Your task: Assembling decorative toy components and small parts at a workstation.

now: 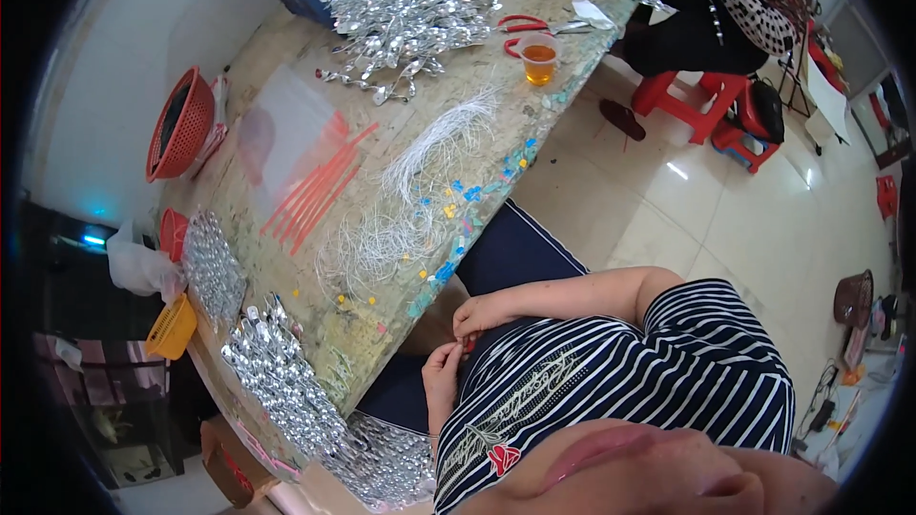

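Two hands meet just off the near edge of the long work surface (315, 133), which serves as the landmark here. On it, at the far end, lies a big heap of shiny silver foil pieces (405, 0); further silver heaps (277, 377) line its left edge toward the wearer, beside a red mesh basket (178, 124) and a small orange basket (172, 326). Mid-surface lie a bundle of orange strips (320, 186) and two tangles of thin white wire (434, 138), with small coloured beads (468, 195) scattered along the right edge. A cup of amber drink (539, 59) stands near the far right edge, next to red-handled scissors (520, 27).

Below that right edge, over the lap, the right hand (482, 315) and left hand (441, 367) have fingertips pressed together in a pinch, almost touching each other. What they pinch is too small to tell; it looks like a bead or a bit of wire.

I judge this a fine assembly step, perhaps threading or twisting. The next move likely calls for steady fingertip alignment, then a reach back to the surface.

A second person (725, 10) sits at the far end.
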`<state>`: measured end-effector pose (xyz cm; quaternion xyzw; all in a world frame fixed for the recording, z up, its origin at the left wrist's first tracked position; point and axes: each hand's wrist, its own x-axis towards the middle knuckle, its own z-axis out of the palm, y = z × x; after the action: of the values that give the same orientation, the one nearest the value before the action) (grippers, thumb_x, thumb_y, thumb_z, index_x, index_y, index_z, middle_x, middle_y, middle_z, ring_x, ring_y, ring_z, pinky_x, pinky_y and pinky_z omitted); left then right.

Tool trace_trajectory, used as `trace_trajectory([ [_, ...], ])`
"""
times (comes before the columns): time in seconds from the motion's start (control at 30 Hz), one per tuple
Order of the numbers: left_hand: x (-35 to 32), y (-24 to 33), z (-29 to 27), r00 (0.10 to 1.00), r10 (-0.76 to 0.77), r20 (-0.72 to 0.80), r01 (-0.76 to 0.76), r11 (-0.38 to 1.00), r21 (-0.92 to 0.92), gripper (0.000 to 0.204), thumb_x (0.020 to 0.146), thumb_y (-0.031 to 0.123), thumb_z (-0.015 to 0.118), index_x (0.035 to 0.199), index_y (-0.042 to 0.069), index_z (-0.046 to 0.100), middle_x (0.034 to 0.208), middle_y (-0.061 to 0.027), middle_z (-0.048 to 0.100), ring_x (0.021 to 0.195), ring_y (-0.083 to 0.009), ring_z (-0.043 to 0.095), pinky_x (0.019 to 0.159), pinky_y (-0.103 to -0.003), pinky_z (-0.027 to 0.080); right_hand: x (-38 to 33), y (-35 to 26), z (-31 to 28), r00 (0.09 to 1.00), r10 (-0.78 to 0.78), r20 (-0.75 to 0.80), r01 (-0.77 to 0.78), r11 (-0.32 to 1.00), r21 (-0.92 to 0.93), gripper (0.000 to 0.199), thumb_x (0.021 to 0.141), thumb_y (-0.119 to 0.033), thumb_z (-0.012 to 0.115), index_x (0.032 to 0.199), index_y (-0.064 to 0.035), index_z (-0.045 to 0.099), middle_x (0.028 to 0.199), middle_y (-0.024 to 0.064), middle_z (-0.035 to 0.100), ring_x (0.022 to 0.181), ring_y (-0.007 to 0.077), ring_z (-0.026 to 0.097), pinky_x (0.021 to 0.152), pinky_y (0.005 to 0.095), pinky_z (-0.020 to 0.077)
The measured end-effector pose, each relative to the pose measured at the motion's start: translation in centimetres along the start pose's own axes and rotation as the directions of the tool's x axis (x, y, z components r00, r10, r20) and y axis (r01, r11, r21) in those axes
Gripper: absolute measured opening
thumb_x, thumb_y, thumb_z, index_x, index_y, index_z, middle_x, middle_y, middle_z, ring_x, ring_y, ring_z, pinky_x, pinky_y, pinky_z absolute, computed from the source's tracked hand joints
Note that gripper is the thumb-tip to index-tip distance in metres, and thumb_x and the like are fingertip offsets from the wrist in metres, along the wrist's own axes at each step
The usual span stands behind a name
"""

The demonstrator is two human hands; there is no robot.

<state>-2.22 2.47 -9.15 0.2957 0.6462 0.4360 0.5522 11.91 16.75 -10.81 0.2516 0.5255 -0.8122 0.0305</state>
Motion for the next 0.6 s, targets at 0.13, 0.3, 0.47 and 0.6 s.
trace_trajectory([
  [0.13, -1.6, 0.1, -0.1, 0.999, -0.024, -0.031, 0.021, 0.995, -0.099, 0.011, 0.089, 0.011, 0.058, 0.094, 0.001, 0.062, 0.079, -0.0001, 0.062, 0.065, -0.0033, 0.052, 0.058, -0.016, 0.039, 0.1, -0.2, 1.0, 1.000, 0.016, 0.024, -0.014, 0.996, -0.089, 0.019, 0.085, -0.020, 0.058, 0.089, -0.0022, 0.062, 0.081, 0.0030, 0.063, 0.073, 0.0098, 0.058, 0.065, 0.0215, 0.0469],
  [0.3, -2.5, -0.6, -1.4, 0.997, 0.036, -0.073, -0.044, 0.993, -0.111, 0.010, 0.090, 0.011, 0.057, 0.093, 0.003, 0.061, 0.075, 0.0017, 0.059, 0.055, -0.0011, 0.041, 0.049, -0.016, 0.031, 0.5, -0.1, 1.9, 0.998, 0.042, 0.040, -0.038, 0.994, -0.101, 0.020, 0.084, -0.021, 0.058, 0.089, -0.0028, 0.063, 0.082, 0.0033, 0.064, 0.073, 0.0099, 0.058, 0.065, 0.0217, 0.0471],
  [0.47, -3.0, -0.4, -1.3, 0.998, -0.008, -0.065, -0.002, 0.988, -0.152, 0.011, 0.088, 0.012, 0.059, 0.095, 0.003, 0.063, 0.073, 0.0040, 0.056, 0.052, 0.0001, 0.037, 0.047, -0.015, 0.027, 1.0, 0.4, 2.3, 0.996, 0.086, -0.011, -0.087, 0.988, -0.126, 0.019, 0.084, -0.021, 0.058, 0.089, -0.0028, 0.062, 0.083, 0.0037, 0.063, 0.073, 0.0096, 0.057, 0.064, 0.0228, 0.0474],
  [0.6, -2.9, -1.5, -1.4, 0.994, 0.037, -0.101, -0.047, 0.994, -0.094, 0.013, 0.086, 0.012, 0.063, 0.093, 0.002, 0.065, 0.072, 0.0051, 0.057, 0.058, -0.0005, 0.042, 0.053, -0.015, 0.032, 1.4, -0.1, 2.9, 0.996, 0.089, 0.017, -0.085, 0.983, -0.163, 0.019, 0.083, -0.020, 0.059, 0.089, -0.0025, 0.062, 0.081, 0.0036, 0.062, 0.072, 0.0107, 0.056, 0.064, 0.0234, 0.0476],
])
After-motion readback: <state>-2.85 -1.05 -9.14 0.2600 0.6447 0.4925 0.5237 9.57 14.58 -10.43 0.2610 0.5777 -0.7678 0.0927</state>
